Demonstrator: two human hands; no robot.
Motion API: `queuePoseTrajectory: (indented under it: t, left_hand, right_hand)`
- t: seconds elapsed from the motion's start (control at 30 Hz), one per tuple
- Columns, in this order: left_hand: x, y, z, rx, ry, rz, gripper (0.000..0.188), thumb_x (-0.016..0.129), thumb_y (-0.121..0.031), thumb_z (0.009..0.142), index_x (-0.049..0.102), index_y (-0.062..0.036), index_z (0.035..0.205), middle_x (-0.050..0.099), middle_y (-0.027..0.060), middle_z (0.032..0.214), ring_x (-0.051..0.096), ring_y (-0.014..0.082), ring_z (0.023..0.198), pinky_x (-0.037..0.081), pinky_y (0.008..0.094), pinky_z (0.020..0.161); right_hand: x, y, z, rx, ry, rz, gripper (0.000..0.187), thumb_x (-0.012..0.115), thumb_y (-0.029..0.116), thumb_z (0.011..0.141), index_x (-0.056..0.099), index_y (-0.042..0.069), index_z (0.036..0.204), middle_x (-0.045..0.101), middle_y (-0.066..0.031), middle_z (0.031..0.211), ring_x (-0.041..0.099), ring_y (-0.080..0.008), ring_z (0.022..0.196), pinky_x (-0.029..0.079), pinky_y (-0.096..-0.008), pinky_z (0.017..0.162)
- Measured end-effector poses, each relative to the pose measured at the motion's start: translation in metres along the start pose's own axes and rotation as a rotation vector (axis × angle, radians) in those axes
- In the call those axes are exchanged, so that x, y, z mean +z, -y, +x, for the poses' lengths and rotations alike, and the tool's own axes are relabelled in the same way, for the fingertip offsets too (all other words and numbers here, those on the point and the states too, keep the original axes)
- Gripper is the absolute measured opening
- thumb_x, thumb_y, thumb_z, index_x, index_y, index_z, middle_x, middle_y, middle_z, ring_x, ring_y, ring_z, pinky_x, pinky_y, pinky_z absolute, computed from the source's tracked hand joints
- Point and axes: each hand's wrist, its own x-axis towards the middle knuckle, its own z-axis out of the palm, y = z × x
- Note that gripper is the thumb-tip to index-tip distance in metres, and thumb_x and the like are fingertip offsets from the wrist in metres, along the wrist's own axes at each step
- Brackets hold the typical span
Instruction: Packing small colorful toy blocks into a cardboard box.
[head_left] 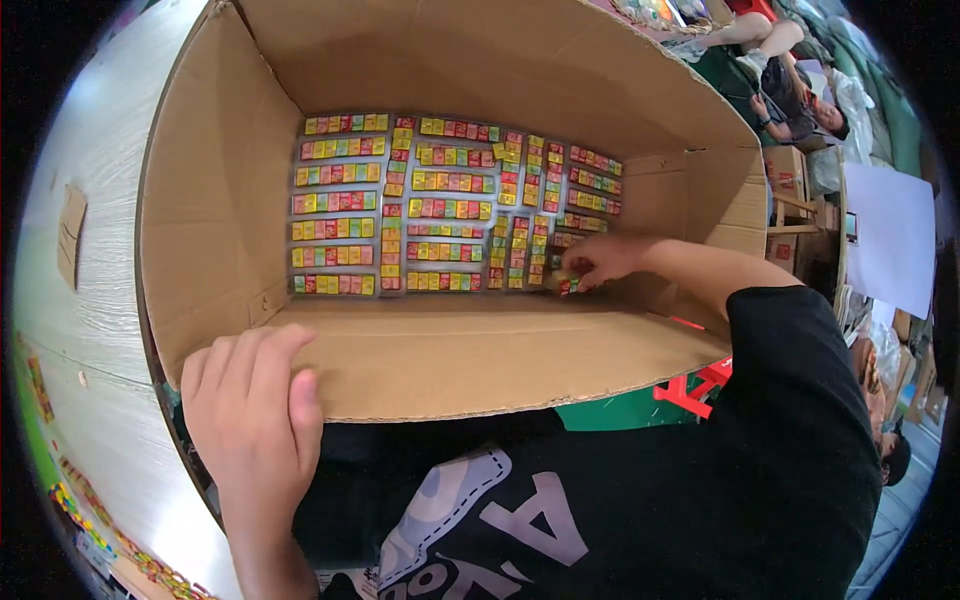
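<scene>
Toward the right end of the cardboard box [470, 360], in the head view, the right hand [612, 258] curls its fingers against a small strip of packs [568, 285]; whether they pinch it cannot be told. The left hand [245, 405] lies over the near rim, fingers loosely extended. The strip sits at the right fingertips, beside neat rows [446, 181], showing red and green, partly hidden.

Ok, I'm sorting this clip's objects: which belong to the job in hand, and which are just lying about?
In the job:
- cardboard box
- rows of small colourful packets inside it
- right hand, at the packets
- left hand, on the box's edge

Apparently lying about:
- loose cardboard piece
- red plastic item
- white panel
</scene>
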Motion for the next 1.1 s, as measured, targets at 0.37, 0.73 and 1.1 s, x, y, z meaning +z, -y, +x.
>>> queuePoseTrajectory:
  t: [0.37,0.73,1.1]
  left_hand:
    - [0.008,0.003,0.004,0.027,-0.038,0.044,0.02,0.053,-0.023,0.085,0.048,-0.0077,0.074,0.048,0.0092,0.074,0.05,0.0281,0.073,0.037,0.0406,0.069]
    - [0.008,0.001,0.001,0.042,-0.048,0.034,0.02,0.055,-0.023,0.084,0.048,-0.008,0.073,0.048,0.0076,0.073,0.05,0.0261,0.072,0.037,0.0391,0.068]
    - [0.003,0.008,-0.001,0.012,-0.053,0.053,0.015,0.06,-0.023,0.082,0.053,-0.0109,0.077,0.054,0.0048,0.078,0.054,0.0232,0.078,0.04,0.0381,0.074]
  right_hand:
    - [0.03,-0.009,-0.003,0.029,-0.161,-0.252,0.041,0.077,0.022,0.078,0.059,0.006,0.111,0.06,-0.0156,0.1,0.059,-0.0327,0.097,0.048,-0.044,0.085]
    - [0.032,0.004,-0.006,0.188,-0.187,-0.303,0.045,0.074,0.02,0.078,0.057,0.002,0.115,0.061,-0.0203,0.107,0.059,-0.0361,0.104,0.048,-0.0449,0.09]
    - [0.031,0.016,0.015,0.509,0.039,-0.31,0.053,0.061,0.028,0.086,0.046,0.002,0.13,0.059,-0.0259,0.12,0.062,-0.0397,0.102,0.05,-0.0476,0.087]
